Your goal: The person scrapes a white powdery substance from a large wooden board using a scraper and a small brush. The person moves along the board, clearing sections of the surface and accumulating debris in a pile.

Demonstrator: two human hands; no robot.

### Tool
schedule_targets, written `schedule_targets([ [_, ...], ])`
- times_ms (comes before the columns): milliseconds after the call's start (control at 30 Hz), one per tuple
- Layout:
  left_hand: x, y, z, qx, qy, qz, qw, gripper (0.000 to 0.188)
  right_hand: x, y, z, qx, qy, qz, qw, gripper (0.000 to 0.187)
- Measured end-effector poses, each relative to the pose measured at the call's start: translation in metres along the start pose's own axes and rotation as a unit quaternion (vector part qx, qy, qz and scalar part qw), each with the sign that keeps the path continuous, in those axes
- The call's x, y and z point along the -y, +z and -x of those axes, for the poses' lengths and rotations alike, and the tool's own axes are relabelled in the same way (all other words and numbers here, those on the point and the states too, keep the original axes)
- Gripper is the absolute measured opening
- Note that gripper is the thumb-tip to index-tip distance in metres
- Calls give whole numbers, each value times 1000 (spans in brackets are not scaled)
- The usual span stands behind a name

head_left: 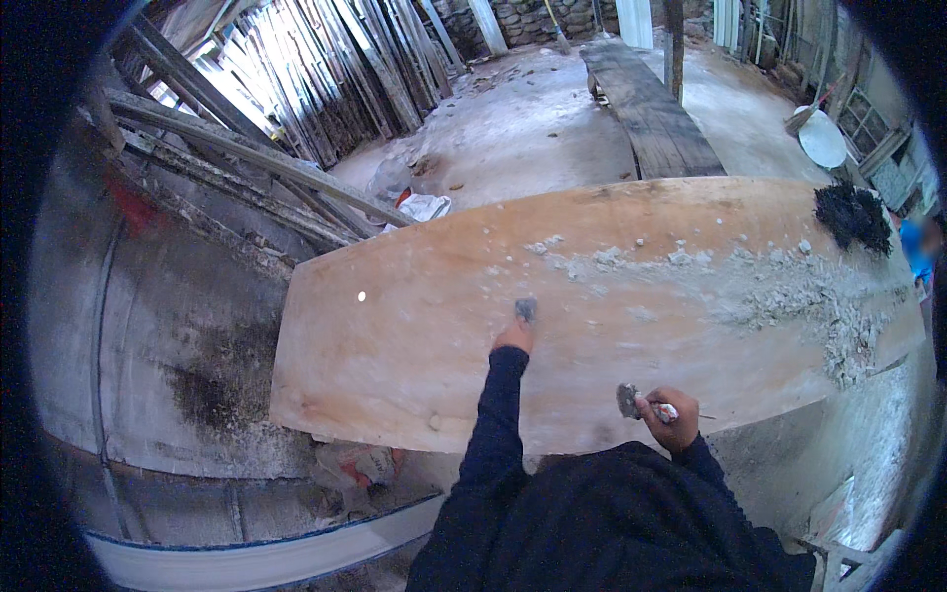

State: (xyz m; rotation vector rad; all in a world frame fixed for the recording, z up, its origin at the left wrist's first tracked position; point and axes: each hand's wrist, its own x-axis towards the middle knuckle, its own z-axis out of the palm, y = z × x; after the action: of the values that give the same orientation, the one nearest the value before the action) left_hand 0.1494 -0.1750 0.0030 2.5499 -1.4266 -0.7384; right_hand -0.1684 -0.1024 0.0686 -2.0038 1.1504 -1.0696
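Note:
A wide tan wooden board (414,326) lies flat in front of me, whitish with dust and scrape marks. My left hand (515,337) reaches over its middle, closed on a small grey scraper (525,311) pressed near the surface; it is slightly blurred. Near the front edge, my right hand (673,422) grips a second scraper (629,401) by its pale, red-flecked handle, and the blade is caked with grey matter. Crumbly grey-white scrapings (819,306) spread over the board's right side, with loose crumbs along the far part.
A black bristly clump (852,215) rests at the board's far right corner. Beyond it stands a long dark bench (656,113). Timber beams (247,148) lean at the left, beside a concrete wall. Someone in blue (919,247) is at the right edge. A white round basin (822,138) stands behind.

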Motion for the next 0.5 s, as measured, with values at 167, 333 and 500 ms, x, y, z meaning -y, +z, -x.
schedule_targets([
  [167,18,16,14,9,26,56,998,39,31,45,-14,-1,22,-1,1000,14],
  [333,11,-15,-36,15,71,36,997,38,70,94,-39,7,-20,-13,1000,14],
  [500,58,3,-20,46,138,37,989,38,81,125,-39,-11,-1,-6,1000,14],
])
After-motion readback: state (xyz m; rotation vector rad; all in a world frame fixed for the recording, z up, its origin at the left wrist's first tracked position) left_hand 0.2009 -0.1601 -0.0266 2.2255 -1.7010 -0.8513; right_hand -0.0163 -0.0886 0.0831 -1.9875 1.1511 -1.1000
